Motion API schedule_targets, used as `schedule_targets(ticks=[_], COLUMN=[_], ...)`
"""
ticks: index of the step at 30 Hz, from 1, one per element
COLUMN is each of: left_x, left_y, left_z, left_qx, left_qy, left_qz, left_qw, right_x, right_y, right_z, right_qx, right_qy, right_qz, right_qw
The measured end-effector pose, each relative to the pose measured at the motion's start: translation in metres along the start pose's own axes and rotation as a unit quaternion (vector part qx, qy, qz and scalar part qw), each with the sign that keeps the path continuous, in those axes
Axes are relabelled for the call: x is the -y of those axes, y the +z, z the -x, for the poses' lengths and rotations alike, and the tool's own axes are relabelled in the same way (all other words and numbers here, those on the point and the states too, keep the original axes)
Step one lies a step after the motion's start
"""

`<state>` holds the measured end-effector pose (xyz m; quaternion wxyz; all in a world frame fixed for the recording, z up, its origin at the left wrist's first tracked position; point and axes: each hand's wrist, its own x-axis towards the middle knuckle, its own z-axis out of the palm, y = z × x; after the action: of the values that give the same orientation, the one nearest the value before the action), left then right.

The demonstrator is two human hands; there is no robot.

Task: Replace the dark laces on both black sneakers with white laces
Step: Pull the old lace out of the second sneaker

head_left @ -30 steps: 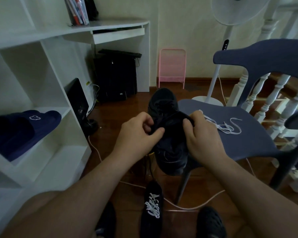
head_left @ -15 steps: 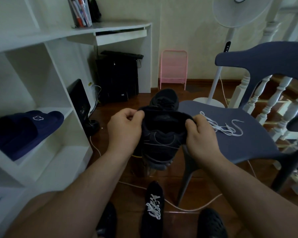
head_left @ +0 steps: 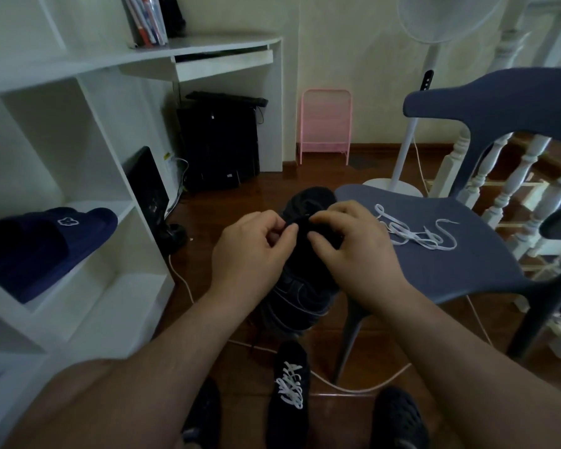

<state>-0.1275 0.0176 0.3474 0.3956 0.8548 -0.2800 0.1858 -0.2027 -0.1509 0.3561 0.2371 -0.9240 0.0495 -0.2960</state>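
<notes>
I hold a black sneaker (head_left: 300, 286) in the air in front of me, its toe pointing away. My left hand (head_left: 253, 254) grips its left side, thumb and forefinger pinched near the top. My right hand (head_left: 353, 251) curls over its right side, fingers on the lacing area. The dark lace is too dim to make out. A loose white lace (head_left: 415, 233) lies on the blue chair seat (head_left: 441, 264). A second black sneaker with a white lace (head_left: 290, 387) stands on the floor below.
A white shelf unit (head_left: 88, 176) with dark blue slippers (head_left: 42, 244) stands at my left. A white fan stand (head_left: 402, 176) and white banister posts (head_left: 515, 186) are at the right. A white cable (head_left: 353, 387) runs across the wooden floor. Dark clogs (head_left: 399, 419) are on my feet.
Both hands came closer together on top of the sneaker. My left hand shifted right and my right hand rose over the lacing area.
</notes>
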Motion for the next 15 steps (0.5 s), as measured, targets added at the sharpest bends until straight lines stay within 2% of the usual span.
schedule_targets(ticks=[7,10,12,14,15], left_x=[-0.004,-0.002,0.002,0.008,0.01], left_y=[0.006,0.005,0.001,-0.004,-0.006], left_z=[0.004,0.005,0.002,-0.003,-0.004], left_qx=[0.026,0.028,0.013,-0.002,-0.007], left_qy=[0.008,0.0,-0.015,-0.035,-0.037], left_qz=[-0.018,-0.015,-0.018,0.003,0.012], left_qw=[0.999,0.999,1.0,0.999,0.999], right_x=[-0.003,-0.001,-0.005,-0.02,-0.029], right_y=[0.009,0.008,0.002,-0.01,-0.017], right_z=[-0.007,-0.006,-0.007,-0.014,-0.016], right_qx=[0.003,-0.001,-0.029,-0.054,-0.04], right_qy=[-0.021,-0.063,-0.015,0.088,0.134], right_qz=[0.112,0.115,0.077,0.023,0.009], right_qw=[0.993,0.991,0.997,0.994,0.99])
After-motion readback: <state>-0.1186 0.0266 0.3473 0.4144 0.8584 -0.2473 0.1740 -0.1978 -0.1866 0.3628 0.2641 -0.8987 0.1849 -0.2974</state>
